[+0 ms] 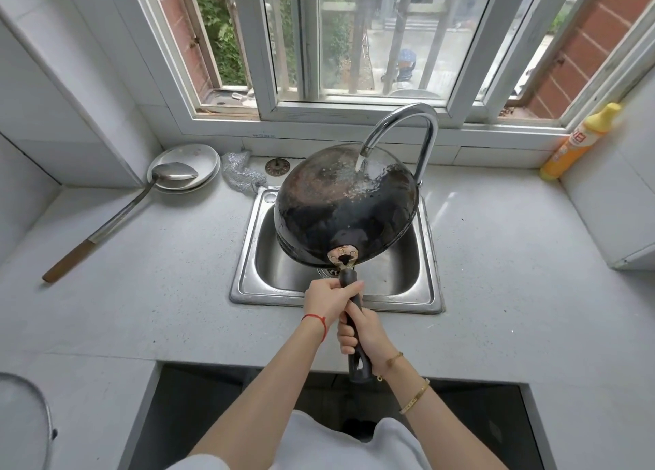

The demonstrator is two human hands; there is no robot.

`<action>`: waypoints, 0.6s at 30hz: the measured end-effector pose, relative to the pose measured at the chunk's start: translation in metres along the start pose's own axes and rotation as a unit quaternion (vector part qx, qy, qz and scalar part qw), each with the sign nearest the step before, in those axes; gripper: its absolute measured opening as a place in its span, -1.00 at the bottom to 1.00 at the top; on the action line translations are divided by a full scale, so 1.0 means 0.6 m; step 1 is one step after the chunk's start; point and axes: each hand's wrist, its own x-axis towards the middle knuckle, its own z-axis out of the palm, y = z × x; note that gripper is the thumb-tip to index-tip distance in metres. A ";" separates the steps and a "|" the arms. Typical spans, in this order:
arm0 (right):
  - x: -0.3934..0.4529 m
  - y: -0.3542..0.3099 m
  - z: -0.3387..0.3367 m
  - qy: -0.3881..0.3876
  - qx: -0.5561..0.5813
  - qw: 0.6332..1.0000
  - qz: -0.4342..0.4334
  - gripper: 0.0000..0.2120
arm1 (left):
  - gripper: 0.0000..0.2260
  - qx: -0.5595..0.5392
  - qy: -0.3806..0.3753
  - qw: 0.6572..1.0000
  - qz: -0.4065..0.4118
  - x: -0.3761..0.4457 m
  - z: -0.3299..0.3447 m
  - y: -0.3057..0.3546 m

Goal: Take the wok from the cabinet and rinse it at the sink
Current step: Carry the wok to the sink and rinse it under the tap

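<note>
Both hands clamped on the wok handle (355, 322), one ahead of the other: left hand (328, 301) wrapped round it nearer the pan, right hand (365, 333) curled round further back, w/ the handle's end sticking out behind the right wrist. The wok (345, 205) is held upside down & tilted over the sink (244, 257), black underside up, rusty-brown patch toward the top. Faucet (407, 122) is on; stream lands on the upper right of the underside, which looks wet & shiny there.

Step in hand, I'd say: rinsing the outside. To do it well, prob. keep the two-hand grip firm since a wet wok is heavy out on a long handle, rotate/tilt so the stream sweeps the dry left part too, and keep the low rim inside the sink so runoff doesn't hit the counter (141, 292). Then flip it to rinse the inside. Watch clearance btw wok & spout, they're v. near.

Counter is pale speckled stone. Left of the sink: a stack of plates (202, 152) w/ a long wood-handled ladle (120, 216) resting on it, a metal scrubber (241, 173) and a drain plug (277, 166) just behind the sink. Far right corner: yellow dish soap bottle (577, 143). White tiled walls, barred window (354, 44) straight ahead, brick & greenery outside
</note>
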 end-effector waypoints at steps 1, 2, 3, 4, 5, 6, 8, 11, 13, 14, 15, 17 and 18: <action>0.003 -0.004 -0.001 0.000 -0.001 1.000 -0.001 -0.59 | -0.69 -0.001 0.000 1.000 0.000 0.003 0.000 0.004; 0.006 -0.008 -0.001 0.001 -0.003 1.000 -0.002 -0.59 | -0.64 -0.003 -0.001 1.000 0.000 0.007 0.000 0.008; 0.009 -0.012 -0.001 0.003 -0.006 1.000 -0.002 -0.59 | -0.59 -0.007 -0.001 1.000 -0.002 0.009 0.001 0.012; 0.012 -0.015 -0.002 0.005 -0.007 1.000 -0.003 -0.60 | -0.54 -0.009 -0.003 1.000 -0.005 0.012 0.001 0.017; 0.015 -0.018 -0.002 0.006 -0.007 1.000 -0.003 -0.60 | -0.51 -0.009 -0.004 1.000 -0.006 0.015 0.002 0.020; 0.017 -0.021 -0.002 0.006 -0.006 1.000 -0.003 -0.60 | -0.49 -0.007 -0.005 1.000 -0.005 0.019 0.002 0.023; 0.022 -0.026 -0.002 0.004 -0.005 1.000 -0.003 -0.61 | -0.48 -0.009 -0.006 1.000 -0.006 0.024 0.002 0.028; 0.027 -0.031 -0.001 0.002 -0.010 1.000 -0.002 -0.61 | -0.52 -0.014 -0.007 1.000 -0.013 0.034 0.001 0.029; 0.030 -0.032 0.000 0.000 -0.012 1.000 0.001 -0.61 | -0.56 -0.013 -0.007 1.000 -0.015 0.037 -0.001 0.027; 0.032 -0.032 0.001 -0.001 -0.013 1.000 0.002 -0.61 | -0.56 -0.016 -0.006 1.000 -0.016 0.038 -0.002 0.026; 0.033 -0.031 0.002 -0.003 -0.014 1.000 0.004 -0.61 | -0.55 -0.020 -0.004 1.000 -0.017 0.037 -0.004 0.025; 0.034 -0.030 0.003 -0.011 -0.017 1.000 0.006 -0.61 | -0.50 -0.022 0.000 1.000 -0.016 0.035 -0.008 0.022; 0.033 -0.028 0.003 -0.015 -0.019 1.000 0.007 -0.62 | -0.48 -0.022 0.000 1.000 -0.015 0.033 -0.010 0.021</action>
